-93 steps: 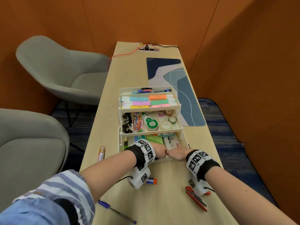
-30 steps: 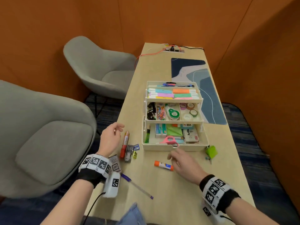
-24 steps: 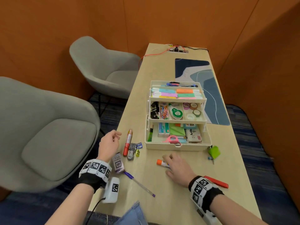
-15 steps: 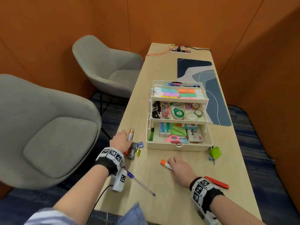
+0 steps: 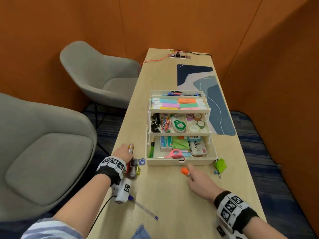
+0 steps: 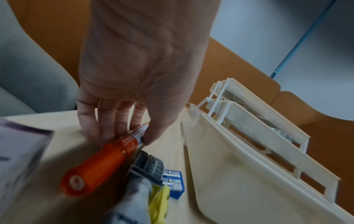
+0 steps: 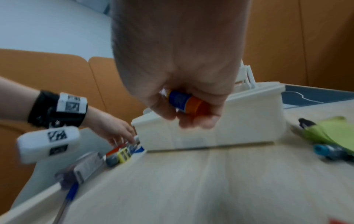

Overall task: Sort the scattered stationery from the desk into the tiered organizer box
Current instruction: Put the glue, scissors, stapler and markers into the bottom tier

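Two hands apart, right hand (image 7: 182,84) clutching glue stick (image 7: 184,103), left hand (image 6: 138,75) fingers pinching orange marker (image 6: 107,160).

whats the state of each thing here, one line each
organizer box: open, three tiers fanned out
glue stick: lifted off the desk in right hand
orange marker: lying on desk, left hand pinching it
blue pen: lying loose on desk

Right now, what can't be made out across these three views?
- Glue stick: right wrist view, right hand wraps it; label blurred.
- Orange marker: left wrist view, left hand covers its tip; motion blur.
- Purple-labelled box: cut off by left edge.
- Organizer box bottom tier: head view, the middle tier overhangs its rear.
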